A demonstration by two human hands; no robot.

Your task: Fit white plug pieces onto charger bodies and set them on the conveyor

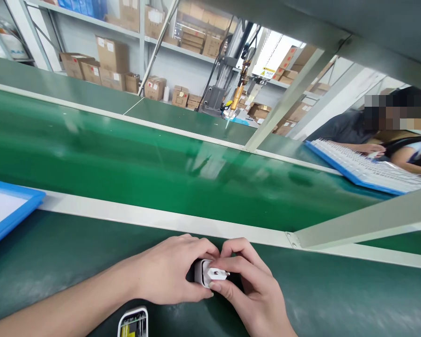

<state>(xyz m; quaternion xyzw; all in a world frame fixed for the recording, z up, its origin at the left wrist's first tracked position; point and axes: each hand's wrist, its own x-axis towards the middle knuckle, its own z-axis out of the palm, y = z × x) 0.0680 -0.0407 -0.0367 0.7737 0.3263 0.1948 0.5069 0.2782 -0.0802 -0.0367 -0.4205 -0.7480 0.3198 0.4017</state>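
Above the dark green bench, my left hand (178, 271) is closed round a white charger housing (198, 272). My right hand (250, 283) pinches a white two-pin plug piece (217, 273) between thumb and fingers at the housing's end. A thin dark gap shows between the two parts; whether they are joined I cannot tell. The two metal pins point to the right. Below my left forearm, at the bottom edge, lies another open white charger housing (146, 323) with a circuit board and a yellow component inside. It is partly cut off by the frame.
A blue-rimmed tray (17, 220) lies at the left. Beyond a pale rail (126, 209) runs a green conveyor belt (133, 164). A slanted metal post (365, 220) stands at right. Across the belt, a person (351, 128) works over a blue tray (358, 180) of white parts.
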